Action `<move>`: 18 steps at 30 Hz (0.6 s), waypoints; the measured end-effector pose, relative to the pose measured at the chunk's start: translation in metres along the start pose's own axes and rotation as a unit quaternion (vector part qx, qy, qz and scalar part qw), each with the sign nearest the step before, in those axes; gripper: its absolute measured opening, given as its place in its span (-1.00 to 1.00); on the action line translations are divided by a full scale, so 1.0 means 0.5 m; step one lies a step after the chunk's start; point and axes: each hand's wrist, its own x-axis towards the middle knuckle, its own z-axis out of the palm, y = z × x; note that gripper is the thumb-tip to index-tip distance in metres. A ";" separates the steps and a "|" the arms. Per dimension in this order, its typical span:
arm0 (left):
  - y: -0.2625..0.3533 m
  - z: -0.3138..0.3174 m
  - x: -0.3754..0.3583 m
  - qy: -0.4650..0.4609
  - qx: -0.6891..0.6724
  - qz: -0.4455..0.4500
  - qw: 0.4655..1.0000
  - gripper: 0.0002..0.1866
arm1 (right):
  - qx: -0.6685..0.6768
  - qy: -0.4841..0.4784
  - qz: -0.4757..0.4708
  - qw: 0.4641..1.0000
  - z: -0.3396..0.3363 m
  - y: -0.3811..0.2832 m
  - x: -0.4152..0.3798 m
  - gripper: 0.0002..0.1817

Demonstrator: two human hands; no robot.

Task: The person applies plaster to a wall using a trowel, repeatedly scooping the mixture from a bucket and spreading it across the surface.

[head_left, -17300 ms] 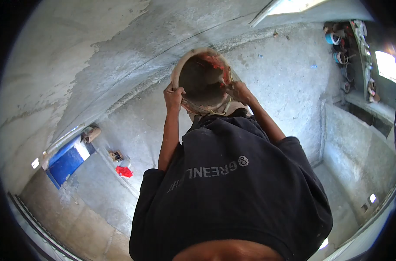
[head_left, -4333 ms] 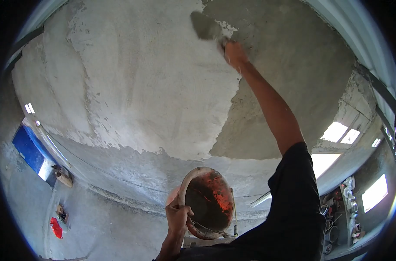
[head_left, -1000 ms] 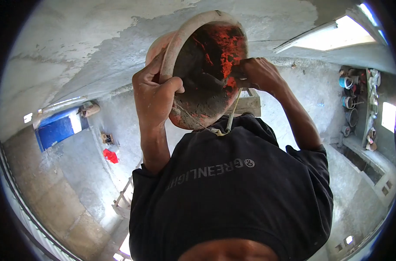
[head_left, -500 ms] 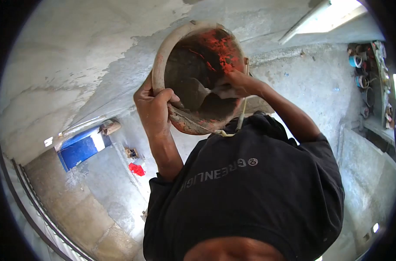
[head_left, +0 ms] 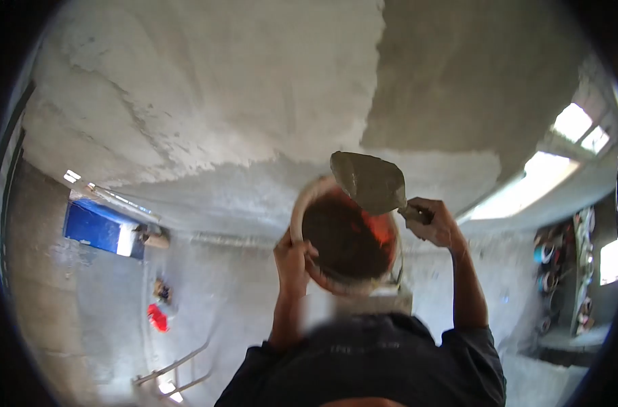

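My left hand (head_left: 292, 266) is closed on the left rim of a bucket (head_left: 299, 216), which is tilted so that its inside faces me. Dark grey mortar (head_left: 343, 237) lies in it, and orange-red shows on the inner wall at the right. In my right hand (head_left: 434, 222) is the handle of a trowel (head_left: 370, 182), the fingers wrapped round it. Its broad blade is above the bucket's upper right rim and looks coated with grey mortar. Blur hides the finer detail of the bucket.
Ahead is a plastered wall (head_left: 254, 88) with a darker patch of plaster (head_left: 458, 74) at upper right. Bright openings (head_left: 526, 186) lie to the right, near shelves with several buckets (head_left: 545, 254). A blue panel (head_left: 100, 225) and a red item (head_left: 157, 317) are at left.
My right hand has come out of the bucket with the trowel, its blade now above the rim. The bucket sits lower in view. My head view has tilted up, showing more wall.
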 end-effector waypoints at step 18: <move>-0.084 -0.046 -0.004 0.053 -0.035 -0.020 0.998 -0.55 | -0.026 0.161 -0.373 0.914 -0.188 -0.573 0.486 -0.57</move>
